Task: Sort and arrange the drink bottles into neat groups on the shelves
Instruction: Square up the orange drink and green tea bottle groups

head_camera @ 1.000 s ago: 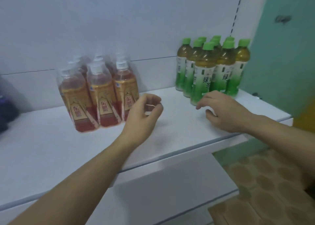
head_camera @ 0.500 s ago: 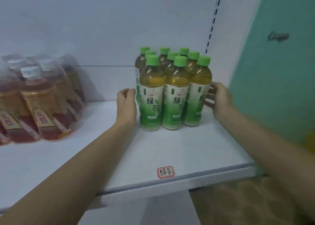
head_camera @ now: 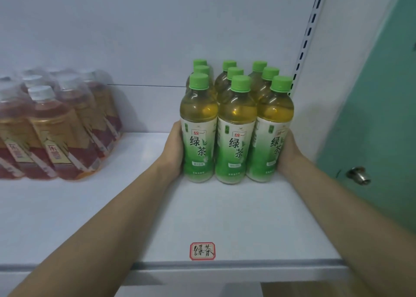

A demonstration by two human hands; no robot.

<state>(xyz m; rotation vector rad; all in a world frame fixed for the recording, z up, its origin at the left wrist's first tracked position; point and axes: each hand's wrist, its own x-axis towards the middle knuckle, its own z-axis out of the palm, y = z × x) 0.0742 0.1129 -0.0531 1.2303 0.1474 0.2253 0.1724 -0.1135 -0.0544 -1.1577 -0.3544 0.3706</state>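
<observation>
Several green-capped green tea bottles [head_camera: 236, 125] stand upright in a tight block of three rows on the white shelf [head_camera: 225, 218], toward its right end. My left hand [head_camera: 174, 148] presses flat against the left side of the front-left bottle. My right hand [head_camera: 287, 152] presses against the right side of the front-right bottle. The fingertips of both hands are hidden behind the bottles. A group of white-capped red tea bottles [head_camera: 60, 125] stands at the left of the same shelf, blurred and apart from the green block.
A red-bordered handwritten label [head_camera: 202, 251] is stuck at the shelf's front edge, in line with the green block. A slotted upright [head_camera: 308, 33] runs up the back wall at the right. Beyond it stands a green door with a metal knob [head_camera: 358, 175].
Both hands moved from near the shelf's front to the green tea block and now press its two sides. The view swung right and closer; the bottles stand in straighter rows.
</observation>
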